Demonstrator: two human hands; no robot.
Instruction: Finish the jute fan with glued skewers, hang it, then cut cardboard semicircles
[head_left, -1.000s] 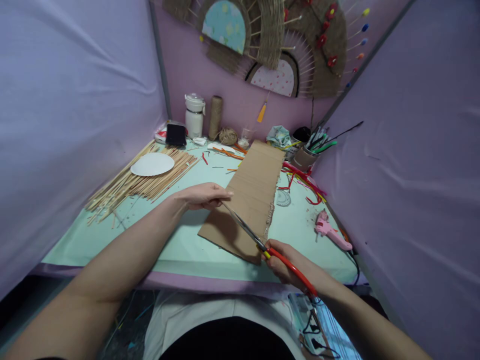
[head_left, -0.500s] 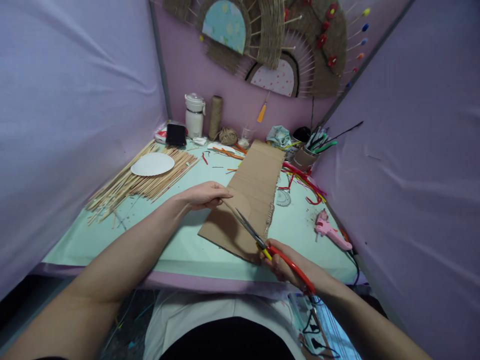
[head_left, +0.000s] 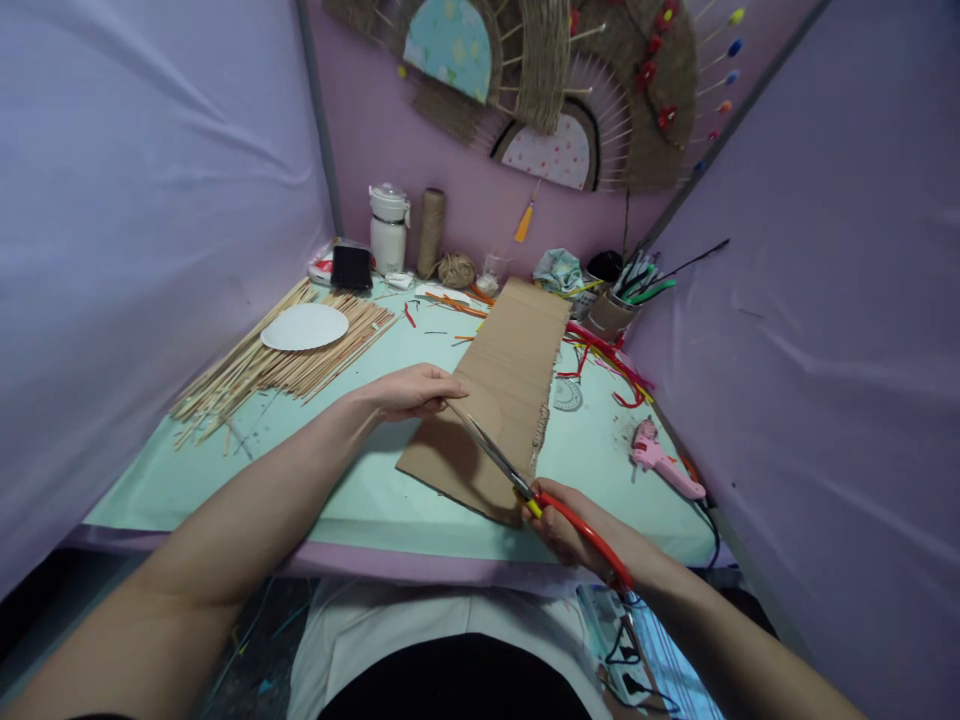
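Note:
My left hand (head_left: 420, 390) pinches a small rounded piece of brown cardboard (head_left: 481, 406) between thumb and fingers. The piece hangs above a long cardboard strip (head_left: 517, 350) and casts a shadow on it; against the same brown its outline is hard to make out. In my right hand (head_left: 570, 530) are scissors (head_left: 581, 525) with red handles and a bit of yellow near the pivot. Their blades point up and left, with the tips at the near edge of the rounded piece, close to my left fingers.
Thin wooden sticks (head_left: 330, 365) lie at the left under a white oval disc (head_left: 304, 327). A pink glue gun (head_left: 664, 460) rests at the right near a clear protractor (head_left: 568, 395). Twine (head_left: 456, 270), a white-lidded jar (head_left: 389, 230) and a pen holder (head_left: 609, 317) stand along the back.
The scissor blades have come closer together at the edge of the rounded cardboard. Both hands stay almost where they were.

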